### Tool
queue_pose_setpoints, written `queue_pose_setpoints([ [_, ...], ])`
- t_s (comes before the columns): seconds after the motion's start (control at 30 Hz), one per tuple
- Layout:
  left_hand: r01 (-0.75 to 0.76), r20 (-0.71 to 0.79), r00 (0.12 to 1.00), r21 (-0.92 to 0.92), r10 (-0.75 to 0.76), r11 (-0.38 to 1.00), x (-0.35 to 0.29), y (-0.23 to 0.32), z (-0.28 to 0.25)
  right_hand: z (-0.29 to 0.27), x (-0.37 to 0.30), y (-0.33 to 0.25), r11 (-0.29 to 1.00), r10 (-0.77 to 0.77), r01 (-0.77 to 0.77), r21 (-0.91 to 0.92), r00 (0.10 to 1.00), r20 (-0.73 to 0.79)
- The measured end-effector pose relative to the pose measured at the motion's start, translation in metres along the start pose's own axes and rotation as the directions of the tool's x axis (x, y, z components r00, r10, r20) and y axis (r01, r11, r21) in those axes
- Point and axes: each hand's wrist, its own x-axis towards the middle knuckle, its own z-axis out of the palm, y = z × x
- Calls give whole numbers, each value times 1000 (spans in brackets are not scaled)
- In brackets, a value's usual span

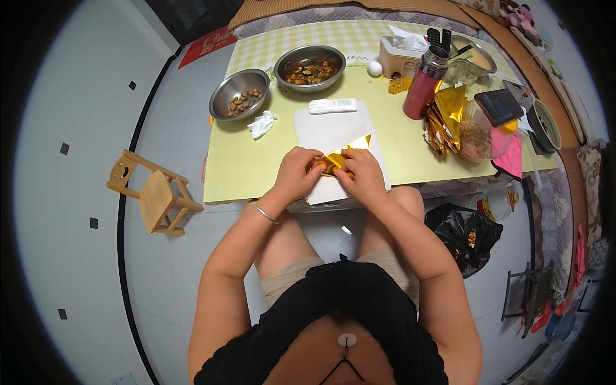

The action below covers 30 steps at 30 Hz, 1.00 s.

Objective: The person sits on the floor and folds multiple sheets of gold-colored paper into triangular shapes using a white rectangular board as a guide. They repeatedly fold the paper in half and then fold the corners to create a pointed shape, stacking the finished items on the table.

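Observation:
A sheet of gold foil paper [360, 142] lies partly folded, one shiny corner pointing up and right. My left hand [300, 172] grips its left side with bent fingers. My right hand [363, 173] presses on its right side, fingers curled over the foil. Between the two hands the thumbs and fingertips come close together, and they hide part of the fold. Under the foil is a white board or sheet [312, 131] at the table's near edge. A long white packet [333, 106] rests on its far end.
Metal bowls with nuts [244, 102] and food in liquid [311, 72] stand far left, near a crumpled tissue [262, 124]. To the right are a red thermos [421, 90], gold foil pieces [441, 131] and a tissue box [396, 61]. A wooden chair [157, 194] and black bag [465, 240] occupy the floor.

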Motion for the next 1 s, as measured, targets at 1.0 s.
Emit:
queue_pose_setpoints([
  [1.0, 137, -238, 966, 135, -102, 981, -5, -1, 21, 9, -2, -3, 975, -94, 95, -203, 995, 14],
])
